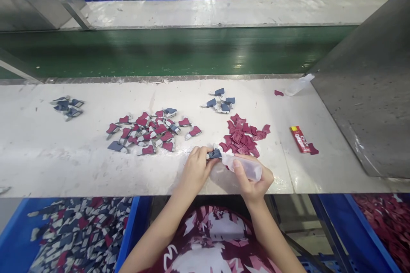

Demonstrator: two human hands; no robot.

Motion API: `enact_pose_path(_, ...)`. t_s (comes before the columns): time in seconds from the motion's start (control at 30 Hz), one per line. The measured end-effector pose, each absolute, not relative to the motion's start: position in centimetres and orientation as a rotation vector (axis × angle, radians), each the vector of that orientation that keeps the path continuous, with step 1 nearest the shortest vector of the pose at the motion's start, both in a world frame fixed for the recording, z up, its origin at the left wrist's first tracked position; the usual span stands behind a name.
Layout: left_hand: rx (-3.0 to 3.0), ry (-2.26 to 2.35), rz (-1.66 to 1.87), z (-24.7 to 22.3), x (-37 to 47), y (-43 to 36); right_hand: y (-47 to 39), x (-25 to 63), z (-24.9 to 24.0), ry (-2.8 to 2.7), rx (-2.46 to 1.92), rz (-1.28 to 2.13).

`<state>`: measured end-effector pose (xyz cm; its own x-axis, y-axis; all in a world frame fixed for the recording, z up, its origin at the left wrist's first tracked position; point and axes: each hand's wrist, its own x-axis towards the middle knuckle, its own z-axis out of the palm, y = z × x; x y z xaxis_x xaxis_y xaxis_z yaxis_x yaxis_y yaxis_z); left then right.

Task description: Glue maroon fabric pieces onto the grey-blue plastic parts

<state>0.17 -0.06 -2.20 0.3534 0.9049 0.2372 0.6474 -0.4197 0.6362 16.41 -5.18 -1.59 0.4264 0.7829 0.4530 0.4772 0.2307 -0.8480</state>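
Observation:
My left hand (pixel 196 166) pinches a small dark blue-grey plastic part (pixel 215 153) just above the white worktop. In my right hand (pixel 256 182) is a translucent squeeze bottle (pixel 246 167), tilted so its nozzle end meets or nearly meets that part; the exact contact is too small to tell. Right behind the bottle lies a pile of flat maroon pieces (pixel 241 138). To the left spreads a heap of grey parts with maroon faces (pixel 150 130), some blue ones among them. Beyond my hands sits a small group of blue-and-grey parts (pixel 223 101).
More blue-and-grey parts (pixel 66 106) lie far left. A second clear bottle (pixel 299 85) and a red packet (pixel 300 139) are at right, beside a metal panel (pixel 368 85). A green conveyor belt (pixel 192 51) runs behind. Blue bins (pixel 136 222) of parts stand below the worktop.

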Motion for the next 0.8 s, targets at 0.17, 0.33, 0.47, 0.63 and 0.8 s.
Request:
enact_pose_path(0.17,2.188,1.364,0.775,-2.28,0.13,-0.08,-4.99,16.14,-1.44,-1.235,-1.387,0.311)
enact_pose_path(0.33,2.176,1.359,0.767,-2.21,0.17,-0.06,-4.88,16.15,-1.40,-1.268,-1.371,0.293)
enact_pose_path(0.47,2.174,1.354,0.774,-2.20,0.19,-0.03,-4.69,16.06,-1.23,-1.315,-1.369,0.256)
enact_pose_path(0.63,2.169,1.349,0.793,-2.37,0.20,0.00,-4.57,15.94,-1.09,-1.372,-1.366,0.167)
enact_pose_path(0.8,2.150,1.360,0.794,-2.37,0.24,-0.03,-4.59,15.92,-1.18,-1.351,-1.365,0.144)
